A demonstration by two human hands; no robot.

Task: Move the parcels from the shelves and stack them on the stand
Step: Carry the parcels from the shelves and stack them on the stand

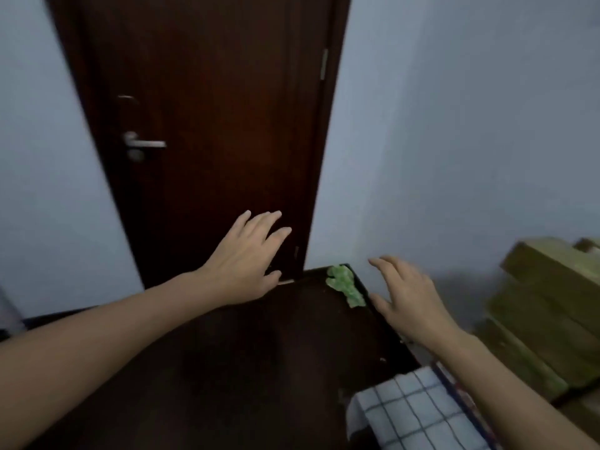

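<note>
**A:** Entry one, the hands?

**B:** Left hand [246, 258]: palm down, fingers straight and spread, holding nothing. It hung above the far edge of the dark table [259, 352], with the door [211, 108] behind it. Right hand [409, 300]: fingers spread and slightly bent, also holding nothing, over the table's right rim. The two hands were apart, with the table's far corner between them.

**A:** Entry two, the parcels?

**B:** Brown parcels [552, 303], stacked at the right edge of the view, beyond the table and to the right of the right hand. Neither hand touched them. (They were blurred, and I could not tell what they rested on.)

**A:** Entry three, what was on the table?

**B:** One crumpled green scrap [345, 285] in the far right corner, near the right thumb. One white checked cloth [412, 414] at the near right corner, just left of the right forearm.

**A:** Entry four, the surroundings?

**B:** The door was dark brown and straight ahead. It had a silver handle [144, 143] on its left side and a hinge [324, 64] on its right. There was pale wall [454, 125] on either side of it.

**A:** Anything in the way?

**B:** The table's right rim ran below the right hand, and the parcels stood past it. The green scrap lay between the two hands.
</note>
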